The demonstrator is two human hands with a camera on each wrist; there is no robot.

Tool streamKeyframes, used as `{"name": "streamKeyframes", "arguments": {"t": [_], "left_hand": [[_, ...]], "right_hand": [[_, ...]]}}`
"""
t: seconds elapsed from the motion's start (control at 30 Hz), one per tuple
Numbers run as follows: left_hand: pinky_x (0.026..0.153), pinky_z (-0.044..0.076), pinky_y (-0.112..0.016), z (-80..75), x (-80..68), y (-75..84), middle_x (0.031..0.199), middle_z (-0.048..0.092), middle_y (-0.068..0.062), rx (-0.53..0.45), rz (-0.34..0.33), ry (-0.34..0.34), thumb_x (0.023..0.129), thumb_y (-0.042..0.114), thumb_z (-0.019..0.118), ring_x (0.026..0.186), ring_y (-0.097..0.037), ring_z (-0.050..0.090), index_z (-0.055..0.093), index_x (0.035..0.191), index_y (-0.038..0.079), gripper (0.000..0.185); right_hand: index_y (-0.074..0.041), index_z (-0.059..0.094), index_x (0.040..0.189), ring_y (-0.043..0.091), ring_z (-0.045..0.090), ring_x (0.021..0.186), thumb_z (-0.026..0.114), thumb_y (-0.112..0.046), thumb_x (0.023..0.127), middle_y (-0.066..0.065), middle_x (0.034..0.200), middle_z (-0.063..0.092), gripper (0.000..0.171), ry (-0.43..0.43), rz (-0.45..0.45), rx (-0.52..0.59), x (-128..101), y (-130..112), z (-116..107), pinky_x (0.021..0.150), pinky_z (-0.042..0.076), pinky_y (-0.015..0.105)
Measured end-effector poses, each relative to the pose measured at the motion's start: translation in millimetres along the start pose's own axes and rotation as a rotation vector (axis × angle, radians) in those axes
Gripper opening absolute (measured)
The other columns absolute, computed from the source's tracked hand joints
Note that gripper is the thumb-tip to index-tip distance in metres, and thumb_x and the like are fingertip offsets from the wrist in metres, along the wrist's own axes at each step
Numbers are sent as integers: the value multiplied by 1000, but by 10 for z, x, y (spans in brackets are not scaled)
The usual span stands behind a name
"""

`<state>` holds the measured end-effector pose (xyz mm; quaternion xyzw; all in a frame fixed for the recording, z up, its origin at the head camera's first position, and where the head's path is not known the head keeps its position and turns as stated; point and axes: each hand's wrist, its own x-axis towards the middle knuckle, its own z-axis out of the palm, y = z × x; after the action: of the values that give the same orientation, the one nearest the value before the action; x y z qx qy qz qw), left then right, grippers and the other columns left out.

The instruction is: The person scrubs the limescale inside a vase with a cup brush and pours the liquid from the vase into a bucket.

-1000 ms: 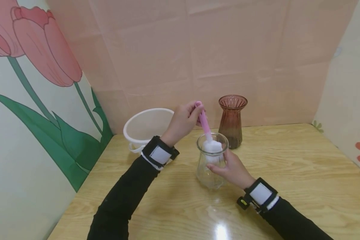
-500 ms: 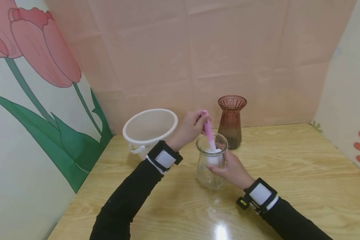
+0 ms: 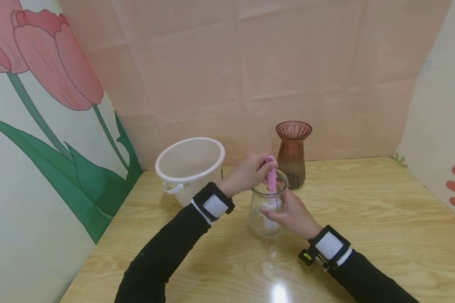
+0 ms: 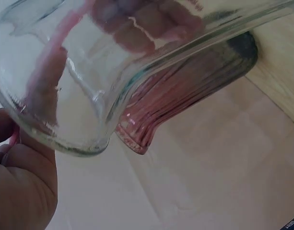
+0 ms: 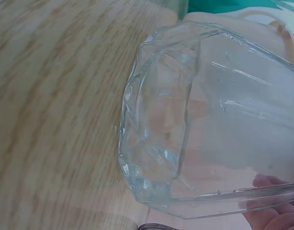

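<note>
My left hand (image 3: 246,174) pinches the pink handle (image 3: 271,182) of a sponge brush. Its white sponge head (image 3: 270,219) is down inside a clear glass vase (image 3: 255,214), low in the belly. My right hand (image 3: 297,215) grips this vase from the right, with the thumb across its front. In the left wrist view, the glass vase (image 4: 84,129) fills the upper part, and the left hand (image 4: 22,177) is beside its rim. From the right wrist, the faceted base of the vase (image 5: 156,115) shows near the wood, with right-hand fingers (image 5: 276,211) behind the glass.
Behind the glass vase stands a reddish-brown ribbed vase (image 3: 292,160). A white bucket (image 3: 189,185) with a side handle is at the back left, close to the left forearm. A pink sheet (image 3: 197,75) covers the wall behind the wooden table (image 3: 364,210).
My left hand has moved down and to the right, pushing the sponge brush from the vase's mouth deep into it. The right hand and the vase have stayed in place.
</note>
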<state>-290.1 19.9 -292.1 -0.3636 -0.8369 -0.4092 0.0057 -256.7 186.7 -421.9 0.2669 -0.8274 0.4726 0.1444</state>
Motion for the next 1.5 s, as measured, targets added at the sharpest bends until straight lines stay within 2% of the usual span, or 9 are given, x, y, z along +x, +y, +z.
{"name": "streamKeyframes", "arguments": {"t": [0.17,0.27,0.53,0.73,1.07,1.27,1.37,1.5], "left_hand": [[59,52,-20,39,6,-25,73,61,-2,51,30,-97,101,13,53,64,-11,62,63,93,1,18],[60,51,-18,50,7,-25,75,61,-2,79,38,-137,100,11,55,66,-11,61,63,90,2,16],[60,47,-17,29,21,-23,73,61,-1,152,58,-203,96,9,62,65,-7,57,63,87,4,10],[60,46,-16,43,26,-31,74,62,0,241,91,-208,95,10,64,64,-6,56,62,88,6,8],[59,45,-14,76,10,-15,75,60,3,354,71,-176,97,12,61,66,-5,56,60,89,8,9],[59,46,-14,74,6,-6,76,59,3,364,52,-167,97,11,60,67,-6,57,60,89,8,9],[59,46,-14,52,-1,5,76,59,2,362,32,-162,97,10,60,67,-7,56,60,89,7,9],[60,45,-15,20,-8,9,77,58,0,385,56,-129,96,9,61,68,-9,55,60,89,5,8]], "right_hand": [[-23,26,153,30,43,130,79,-28,83,9,147,42,88,-22,-10,19,2,16,11,102,37,55],[-32,20,154,25,41,132,79,-27,84,4,149,40,92,-34,-12,35,2,16,11,105,35,53],[-34,24,152,23,48,124,79,-24,83,6,144,46,89,-25,-15,45,-8,15,-3,98,42,48],[-33,25,151,23,46,127,79,-24,83,4,145,46,88,-30,-12,45,-4,11,-5,99,43,47],[-26,18,155,24,37,135,80,-19,82,3,153,33,96,-29,-25,60,23,21,0,107,34,48],[-30,15,155,21,33,137,79,-22,83,-1,155,30,97,-28,-29,37,34,25,3,109,31,45],[-32,13,155,21,32,138,78,-26,84,-2,156,28,97,-30,-28,28,31,20,5,109,31,46],[-30,16,155,25,34,137,78,-26,84,2,155,31,94,-29,-25,21,22,9,-1,107,33,51]]}}
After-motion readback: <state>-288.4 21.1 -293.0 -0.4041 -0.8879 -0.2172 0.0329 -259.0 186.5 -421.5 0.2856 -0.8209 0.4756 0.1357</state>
